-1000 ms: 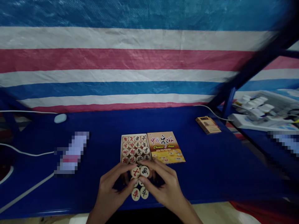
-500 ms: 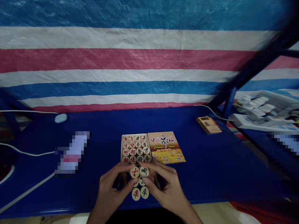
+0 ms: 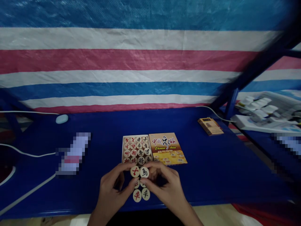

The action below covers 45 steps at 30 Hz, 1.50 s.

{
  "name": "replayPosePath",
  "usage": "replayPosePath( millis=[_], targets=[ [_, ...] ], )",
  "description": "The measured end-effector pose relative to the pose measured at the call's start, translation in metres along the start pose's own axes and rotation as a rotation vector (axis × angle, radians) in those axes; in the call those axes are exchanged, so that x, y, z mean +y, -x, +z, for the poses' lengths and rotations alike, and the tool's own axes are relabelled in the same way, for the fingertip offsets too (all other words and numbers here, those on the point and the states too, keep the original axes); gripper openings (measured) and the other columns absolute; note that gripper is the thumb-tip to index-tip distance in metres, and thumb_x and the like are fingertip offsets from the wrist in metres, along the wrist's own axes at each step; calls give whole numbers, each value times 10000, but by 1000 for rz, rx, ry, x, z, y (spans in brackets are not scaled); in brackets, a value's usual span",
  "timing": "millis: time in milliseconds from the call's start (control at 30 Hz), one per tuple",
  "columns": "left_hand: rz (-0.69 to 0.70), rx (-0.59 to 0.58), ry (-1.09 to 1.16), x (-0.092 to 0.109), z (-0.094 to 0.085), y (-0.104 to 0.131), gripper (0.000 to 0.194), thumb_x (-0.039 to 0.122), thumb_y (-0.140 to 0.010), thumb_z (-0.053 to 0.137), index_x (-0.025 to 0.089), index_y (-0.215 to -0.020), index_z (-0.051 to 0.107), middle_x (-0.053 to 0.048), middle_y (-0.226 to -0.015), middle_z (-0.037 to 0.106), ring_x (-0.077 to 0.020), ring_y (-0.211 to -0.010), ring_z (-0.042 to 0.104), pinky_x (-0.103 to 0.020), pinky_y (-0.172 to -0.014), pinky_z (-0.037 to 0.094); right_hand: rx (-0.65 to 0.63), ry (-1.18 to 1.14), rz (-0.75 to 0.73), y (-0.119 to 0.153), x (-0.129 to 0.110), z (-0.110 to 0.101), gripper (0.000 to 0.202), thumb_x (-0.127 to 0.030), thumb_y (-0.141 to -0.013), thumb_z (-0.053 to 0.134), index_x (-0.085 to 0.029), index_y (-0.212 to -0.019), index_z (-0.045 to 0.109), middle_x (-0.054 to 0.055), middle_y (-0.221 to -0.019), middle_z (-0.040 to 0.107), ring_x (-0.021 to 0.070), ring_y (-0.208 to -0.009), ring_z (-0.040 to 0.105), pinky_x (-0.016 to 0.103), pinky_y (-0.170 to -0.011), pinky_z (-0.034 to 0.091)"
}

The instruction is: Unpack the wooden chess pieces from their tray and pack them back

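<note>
Between the thumb and index finger of my left hand (image 3: 113, 185) is a round piece with a red character (image 3: 134, 171). My right hand (image 3: 166, 183) pinches a piece with a black character (image 3: 144, 172), right beside the red one. Below them, a red-marked piece (image 3: 137, 195) and a black-marked piece (image 3: 145, 194) lie on the blue table (image 3: 211, 175), with two more partly covered by my thumbs. Just beyond my fingertips, an open box (image 3: 122, 147) holds rows of red and black pieces. Its printed lid (image 3: 167, 147) lies against its right side.
A blurred-out phone-like object (image 3: 74, 153) and white cables lie at the left, with a small pale case (image 3: 61, 119) behind. A yellow-brown pack (image 3: 210, 126) lies at the back right. Beyond it is a white power strip (image 3: 249, 123) with plugs.
The black-marked piece in my right hand has turned, so its character now stands upright. Both held pieces have shifted very slightly toward the box.
</note>
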State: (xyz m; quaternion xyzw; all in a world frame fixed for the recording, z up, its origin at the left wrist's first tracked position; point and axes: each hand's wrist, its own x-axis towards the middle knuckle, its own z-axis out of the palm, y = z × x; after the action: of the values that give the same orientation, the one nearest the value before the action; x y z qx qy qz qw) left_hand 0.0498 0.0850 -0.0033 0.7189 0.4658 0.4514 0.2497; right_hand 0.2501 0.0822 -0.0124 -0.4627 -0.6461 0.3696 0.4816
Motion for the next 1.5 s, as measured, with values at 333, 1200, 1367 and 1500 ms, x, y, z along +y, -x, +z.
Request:
replayPosePath(
  millis=[333,1200,1367,1500],
  targets=[
    [34,-8,-72,0,2,-2,279,196,-876,666,260,-1146,637,30,-845,728,-59,-486,531,-174,-444,455,84,62,-72,0,3,1,316,-319,-837,794,-297,-1139,703,-27,-771,713,112,-617,642,226,-587,565],
    [-28,118,-364,-13,0,-48,241,280,-920,669,276,-1161,663,-64,-1253,646,-293,-1240,560,-532,-1018,486,64,515,-221,-54,-6,-16,283,-311,-978,607,-269,-1251,670,84,-1080,644,245,-1039,612,418,-868,533],
    [-35,42,-514,-20,16,-58,226,280,-929,648,275,-1155,660,-77,-1345,607,-362,-1407,422,-629,-1062,427,-32,678,-212,-70,-3,-6,336,-300,-989,577,-243,-1316,632,101,-1162,654,285,-1112,579,466,-931,491],
    [-4,119,-484,-23,13,-51,238,268,-952,619,268,-1188,652,-75,-1378,583,-328,-1445,383,-594,-1114,408,-32,721,-217,-63,0,-6,361,-287,-1007,545,-291,-1363,600,67,-1214,683,285,-1151,567,473,-954,438]
  ],
)
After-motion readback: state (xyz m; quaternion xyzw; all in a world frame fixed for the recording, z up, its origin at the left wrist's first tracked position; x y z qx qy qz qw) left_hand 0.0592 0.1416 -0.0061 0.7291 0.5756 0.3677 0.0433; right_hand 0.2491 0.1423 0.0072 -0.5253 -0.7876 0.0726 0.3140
